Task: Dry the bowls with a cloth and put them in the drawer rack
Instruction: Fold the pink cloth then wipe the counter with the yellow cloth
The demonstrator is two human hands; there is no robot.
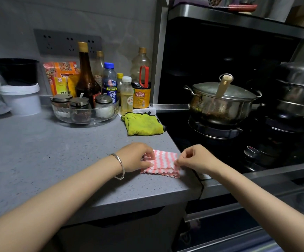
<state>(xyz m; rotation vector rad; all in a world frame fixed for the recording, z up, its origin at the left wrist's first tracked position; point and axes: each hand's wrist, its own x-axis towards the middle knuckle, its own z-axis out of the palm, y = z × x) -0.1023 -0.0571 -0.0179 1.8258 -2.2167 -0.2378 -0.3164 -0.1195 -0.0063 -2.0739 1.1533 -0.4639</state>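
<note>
Grey speckled stone counter (38, 151) fills the left of the view, and butted against its right edge sits the glossy black gas cooktop (183, 135). Far right on the cooktop, a tall stacked stainless steel steamer (300, 91) stands with its lid on. Just left of it, on the near burner, there's a stainless steel pot with a glass lid (220, 108), a pale wooden handle leaning across the lid. Back on the counter, against the wall, a round white plastic bucket (22, 99) stands at the left. A clear round tray (85, 115) carrying three lidded spice jars sits in front of a cluster of sauce bottles. A crumpled yellow-green cloth (143, 124) lies right at the counter's edge, touching the cooktop rim.

Now to the action: the pink-and-white zigzag cloth (164, 163) lies folded flat on the counter near its front right corner, just beside the cooktop. The left hand (135, 156) is on the cloth's left edge, fingers curled and pinching the fabric. The right hand (195, 158) pinches the right edge between thumb and fingertips, and the folded layers show along the near side. A thin silver bangle (120, 166) circles the left wrist.
</note>
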